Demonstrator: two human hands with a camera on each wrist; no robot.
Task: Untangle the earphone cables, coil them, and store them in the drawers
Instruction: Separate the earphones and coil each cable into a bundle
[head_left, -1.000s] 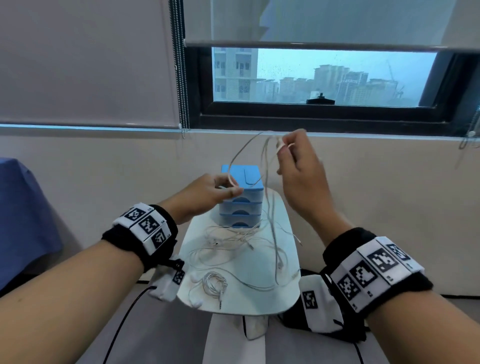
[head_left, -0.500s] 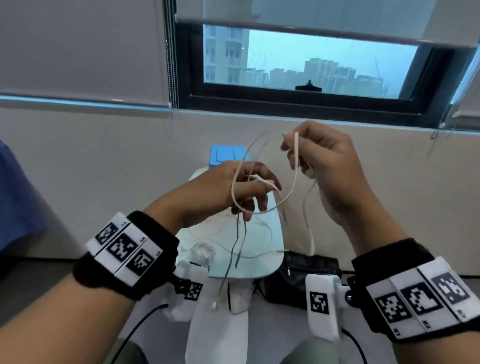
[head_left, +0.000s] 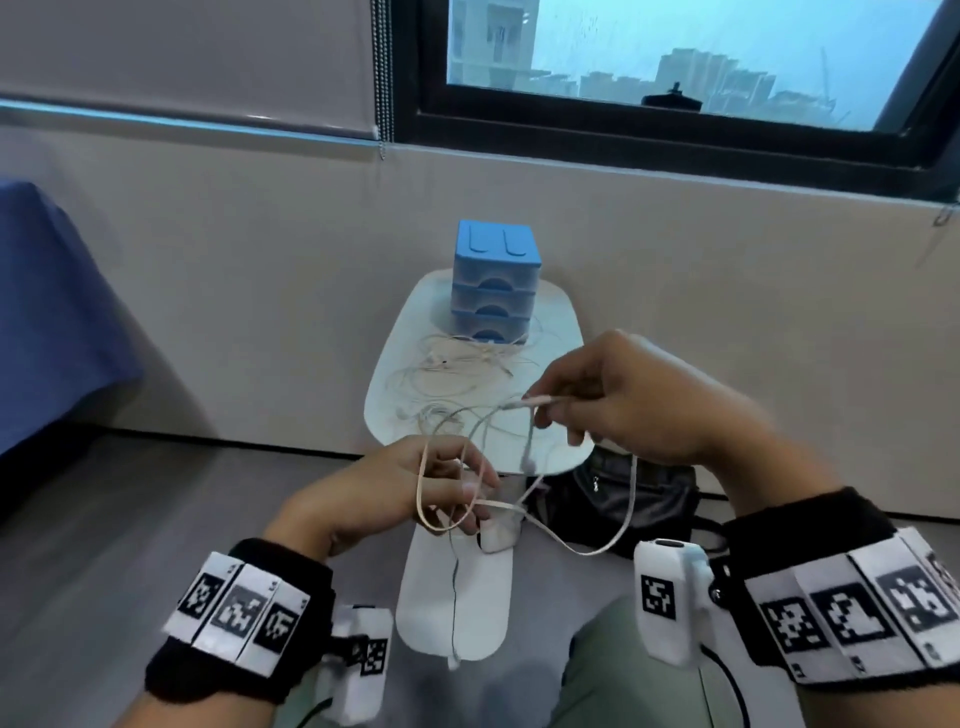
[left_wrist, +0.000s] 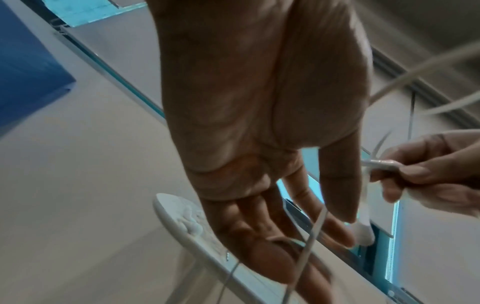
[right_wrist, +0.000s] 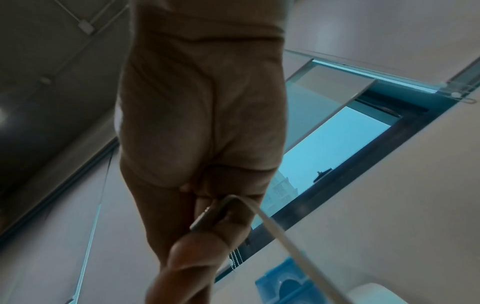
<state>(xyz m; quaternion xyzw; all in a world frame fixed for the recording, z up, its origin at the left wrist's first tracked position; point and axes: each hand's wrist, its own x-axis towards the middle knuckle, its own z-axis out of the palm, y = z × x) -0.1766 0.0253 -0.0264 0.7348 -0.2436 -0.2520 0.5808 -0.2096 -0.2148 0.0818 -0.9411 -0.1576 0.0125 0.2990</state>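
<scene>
A flat white earphone cable (head_left: 597, 551) hangs between my hands in front of the small white table (head_left: 563, 317). My left hand (head_left: 467, 504) is low, with the cable looped round its fingers and the thumb lying over the strand. In the left wrist view the cable (left_wrist: 311, 232) crosses the left hand's (left_wrist: 337, 232) nearly straight fingers. My right hand (head_left: 550, 410) is higher and to the right, pinching the cable's plug end (head_left: 540, 400) between thumb and forefinger; the right wrist view shows that pinch (right_wrist: 215, 216). More tangled earphone cables (head_left: 457, 369) lie on the table before the blue three-drawer box (head_left: 496, 280), whose drawers are closed.
The table stands against a beige wall under a window (head_left: 675, 52). A black bag (head_left: 634, 499) lies on the floor under the table's right side. A blue cloth-covered surface (head_left: 47, 312) is at the far left. Grey floor lies around the table's white base (head_left: 457, 597).
Both hands have come down from window height to below the tabletop. The cable's loop now sits round my left fingers, and the right hand has drawn the plug end to the right.
</scene>
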